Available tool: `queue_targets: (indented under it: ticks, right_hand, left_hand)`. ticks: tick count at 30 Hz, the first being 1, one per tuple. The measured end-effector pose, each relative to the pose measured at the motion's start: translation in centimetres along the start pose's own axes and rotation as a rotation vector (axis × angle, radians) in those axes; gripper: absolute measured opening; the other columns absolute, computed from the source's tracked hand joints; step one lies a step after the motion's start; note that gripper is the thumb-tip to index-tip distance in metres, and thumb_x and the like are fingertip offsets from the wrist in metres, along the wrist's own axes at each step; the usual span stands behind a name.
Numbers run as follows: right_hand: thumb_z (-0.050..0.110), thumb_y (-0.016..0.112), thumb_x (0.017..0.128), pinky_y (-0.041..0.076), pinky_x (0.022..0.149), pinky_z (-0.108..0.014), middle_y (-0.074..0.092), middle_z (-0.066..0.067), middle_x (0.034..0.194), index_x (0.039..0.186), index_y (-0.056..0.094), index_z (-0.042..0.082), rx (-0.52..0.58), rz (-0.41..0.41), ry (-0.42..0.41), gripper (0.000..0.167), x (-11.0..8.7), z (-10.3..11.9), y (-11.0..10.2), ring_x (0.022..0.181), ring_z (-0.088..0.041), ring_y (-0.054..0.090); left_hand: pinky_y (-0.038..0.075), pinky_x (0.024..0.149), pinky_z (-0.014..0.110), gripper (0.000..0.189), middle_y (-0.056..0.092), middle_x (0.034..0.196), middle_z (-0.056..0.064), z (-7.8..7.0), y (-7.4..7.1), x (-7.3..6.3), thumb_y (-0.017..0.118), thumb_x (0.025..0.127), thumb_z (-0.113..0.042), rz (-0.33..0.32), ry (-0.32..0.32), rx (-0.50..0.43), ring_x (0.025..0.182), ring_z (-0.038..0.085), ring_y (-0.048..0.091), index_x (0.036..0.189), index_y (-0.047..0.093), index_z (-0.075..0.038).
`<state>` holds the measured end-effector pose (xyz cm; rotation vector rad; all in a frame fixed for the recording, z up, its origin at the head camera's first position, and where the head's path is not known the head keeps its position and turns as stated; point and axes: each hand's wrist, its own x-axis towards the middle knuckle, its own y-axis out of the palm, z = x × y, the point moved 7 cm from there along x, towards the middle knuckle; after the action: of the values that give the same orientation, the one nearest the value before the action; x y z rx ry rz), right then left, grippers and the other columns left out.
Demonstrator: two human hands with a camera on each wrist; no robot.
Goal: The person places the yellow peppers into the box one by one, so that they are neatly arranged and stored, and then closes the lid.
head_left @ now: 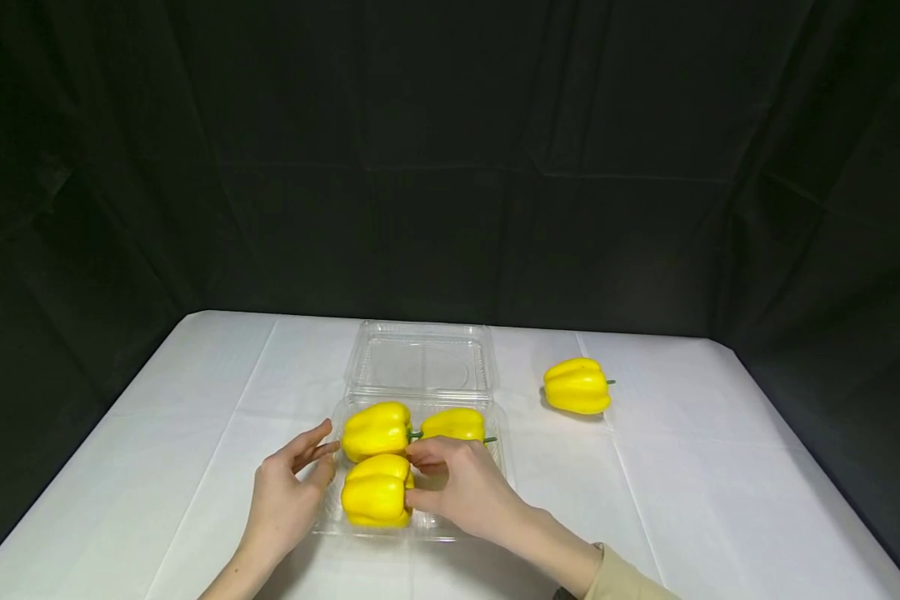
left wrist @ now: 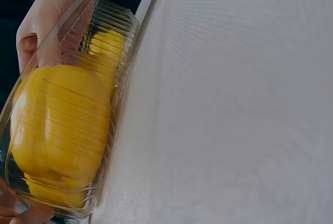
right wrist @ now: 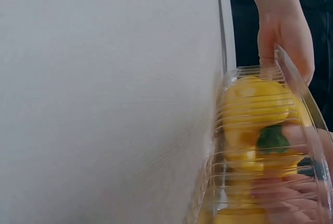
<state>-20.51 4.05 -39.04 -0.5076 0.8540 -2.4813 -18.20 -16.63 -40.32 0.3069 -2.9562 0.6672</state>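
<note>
A clear plastic clamshell container (head_left: 450,530) lies open on the table, its lid (head_left: 420,358) folded back. Inside lie three yellow bell peppers: a back-left one (head_left: 376,432), a back-right one (head_left: 452,423) partly covered by my right hand, and a front-left one (head_left: 375,493). My right hand (head_left: 471,483) reaches into the tray, thumb and fingers curved about the stem end of the front-left pepper. Beside the tray's left rim is my left hand (head_left: 291,492), fingers loosely bent and fingertips at the edge. Through the ribbed wall shows a green stem (right wrist: 273,138) near the right thumb.
Another yellow bell pepper (head_left: 577,386) lies on the white-covered table (head_left: 195,400), right of the container, its stem pointing right. Black curtains (head_left: 450,167) surround the table at the back and sides.
</note>
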Motion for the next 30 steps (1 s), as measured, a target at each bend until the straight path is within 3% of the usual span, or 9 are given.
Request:
queue_targets:
  ticks: [6, 13, 22, 30]
  right_hand:
    - [0.016, 0.082, 0.081, 0.059, 0.089, -0.023, 0.074, -0.007, 0.115, 0.118, 0.070, 0.004, 0.076, 0.057, 0.025, 0.041, 0.2, -0.3, 0.5, 0.099, -0.014, 0.072]
    - [0.014, 0.082, 0.082, 0.059, 0.089, -0.024, 0.073, -0.006, 0.116, 0.120, 0.070, 0.003, 0.123, 0.088, 0.035, 0.041, 0.6, -0.5, 0.9, 0.100, -0.011, 0.071]
    - [0.019, 0.081, 0.083, 0.057, 0.092, -0.020, 0.073, -0.001, 0.116, 0.121, 0.071, 0.008, 0.097, 0.129, 0.035, 0.041, 0.4, -0.8, 0.5, 0.102, -0.009, 0.070]
    - [0.024, 0.081, 0.084, 0.058, 0.095, -0.027, 0.073, 0.002, 0.117, 0.124, 0.070, 0.012, 0.054, 0.140, 0.031, 0.043, 0.2, -1.0, -0.2, 0.104, -0.012, 0.069]
  left_hand:
    - [0.050, 0.073, 0.014, 0.043, 0.065, 0.133, 0.012, -0.1, -0.2, -0.1, 0.062, 0.091, 0.002, -0.009, 0.002, 0.011, 0.110, 0.027, 0.070, 0.134, 0.060, -0.001]
    - [0.047, 0.060, 0.015, 0.043, 0.066, 0.131, 0.014, 0.1, -0.4, -0.1, 0.062, 0.092, 0.002, -0.012, -0.004, 0.003, 0.111, 0.030, 0.069, 0.135, 0.060, -0.001]
    - [0.052, 0.076, 0.012, 0.043, 0.065, 0.134, 0.012, 0.2, -0.2, -0.1, 0.062, 0.092, 0.001, -0.010, -0.018, 0.005, 0.111, 0.027, 0.069, 0.135, 0.060, -0.002]
    - [0.051, 0.084, 0.011, 0.044, 0.066, 0.132, 0.011, 0.2, -0.3, -0.1, 0.063, 0.091, 0.001, -0.016, -0.004, 0.027, 0.109, 0.024, 0.070, 0.134, 0.061, -0.003]
